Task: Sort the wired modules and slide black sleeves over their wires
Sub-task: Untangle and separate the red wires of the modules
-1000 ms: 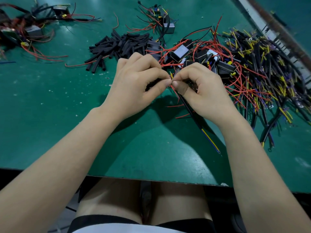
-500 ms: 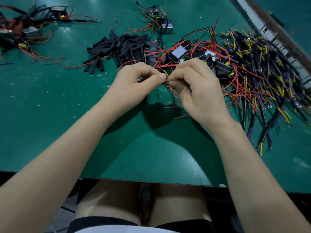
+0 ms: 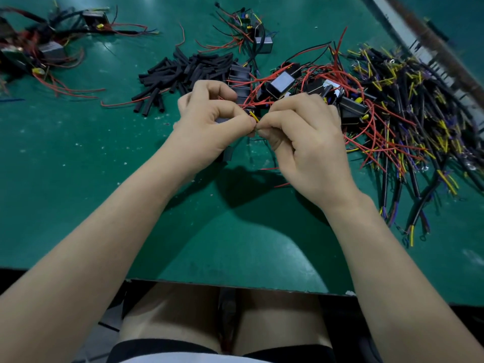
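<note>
Left hand (image 3: 209,127) and right hand (image 3: 301,132) pinch a yellow wire (image 3: 253,116), fingertips touching.

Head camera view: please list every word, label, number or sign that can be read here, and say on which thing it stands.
No text can be read in this view.
Module with pale top face: the face looks blank or glared; nothing legible.
Module at the far edge: too small and blurred to read.
Pile of black sleeves: no print visible.
Green table: only specks, no marks.
</note>
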Demonstrator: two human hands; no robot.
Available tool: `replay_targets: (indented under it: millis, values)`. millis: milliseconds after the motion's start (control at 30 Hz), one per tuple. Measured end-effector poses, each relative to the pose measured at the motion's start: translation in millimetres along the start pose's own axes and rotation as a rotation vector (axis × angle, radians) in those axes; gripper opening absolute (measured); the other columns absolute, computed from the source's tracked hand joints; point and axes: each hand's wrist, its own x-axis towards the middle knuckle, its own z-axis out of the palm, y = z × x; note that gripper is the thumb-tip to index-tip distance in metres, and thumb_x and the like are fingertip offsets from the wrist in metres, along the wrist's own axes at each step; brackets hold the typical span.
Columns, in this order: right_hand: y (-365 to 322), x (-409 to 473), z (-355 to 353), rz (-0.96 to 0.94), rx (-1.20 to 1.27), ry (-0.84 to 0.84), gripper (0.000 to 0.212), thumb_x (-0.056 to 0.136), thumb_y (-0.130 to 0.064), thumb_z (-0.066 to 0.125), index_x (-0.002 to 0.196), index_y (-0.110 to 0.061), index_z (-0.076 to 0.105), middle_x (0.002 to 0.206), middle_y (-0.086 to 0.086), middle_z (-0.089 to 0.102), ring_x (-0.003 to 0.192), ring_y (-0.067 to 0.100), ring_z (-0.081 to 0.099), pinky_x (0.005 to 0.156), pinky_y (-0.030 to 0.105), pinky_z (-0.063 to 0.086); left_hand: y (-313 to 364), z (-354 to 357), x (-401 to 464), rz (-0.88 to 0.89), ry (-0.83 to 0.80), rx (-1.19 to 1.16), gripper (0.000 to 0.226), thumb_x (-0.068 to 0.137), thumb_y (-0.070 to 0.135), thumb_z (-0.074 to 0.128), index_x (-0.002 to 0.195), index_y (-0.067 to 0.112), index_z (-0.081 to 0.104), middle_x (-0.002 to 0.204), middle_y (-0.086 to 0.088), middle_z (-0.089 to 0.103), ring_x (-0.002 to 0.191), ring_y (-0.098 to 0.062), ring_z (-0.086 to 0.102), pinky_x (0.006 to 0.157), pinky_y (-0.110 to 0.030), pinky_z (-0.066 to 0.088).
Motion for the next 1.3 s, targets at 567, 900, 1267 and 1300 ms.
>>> replay_targets:
  millis: [567,900,1267,1300]
  values:
    - [11.0,-1.5,2.3,0.156,0.054,-0.054,0.009,0.090,-0.012,0.064,0.093,-0.007,0.071,0.096,0.008,0.065,0.089,0.031,0.059,0.072,0.047,0.043,-12.4,4.8,-0.7,0.594,0.391,0.585,0.014,0.081,0.041,0.069,0.077,0.028,0.072,0.107,0.001,0.058,0.110,-0.017,0.034,0.080,-0.032,0.019]
    - [9.4,-0.9,3.9,0.197,0.046,-0.040,0.010,0.090,-0.013,0.063,0.092,-0.007,0.071,0.094,0.007,0.065,0.087,0.031,0.061,0.070,0.050,0.045,-11.5,8.7,-2.0,0.575,0.465,0.611,0.016,0.083,0.043,0.066,0.084,0.029,0.074,0.102,0.002,0.060,0.107,-0.018,0.035,0.080,-0.032,0.022]
    - [6.0,-2.0,3.2,0.189,-0.015,-0.048,0.011,0.088,-0.011,0.063,0.093,-0.008,0.072,0.095,0.008,0.066,0.087,0.033,0.061,0.068,0.042,0.042,-12.0,14.9,-2.5,0.523,0.317,0.529,0.025,0.087,0.047,0.059,0.091,0.028,0.075,0.100,0.008,0.057,0.108,-0.019,0.037,0.080,-0.031,0.022]
    - [5.6,-1.8,2.6,0.182,-0.029,-0.050,0.010,0.088,-0.012,0.063,0.092,-0.009,0.072,0.095,0.007,0.066,0.087,0.033,0.061,0.068,0.039,0.039,-12.0,14.0,-2.1,0.480,0.294,0.488,0.027,0.087,0.049,0.058,0.091,0.028,0.075,0.099,0.011,0.053,0.108,-0.020,0.038,0.081,-0.033,0.024]
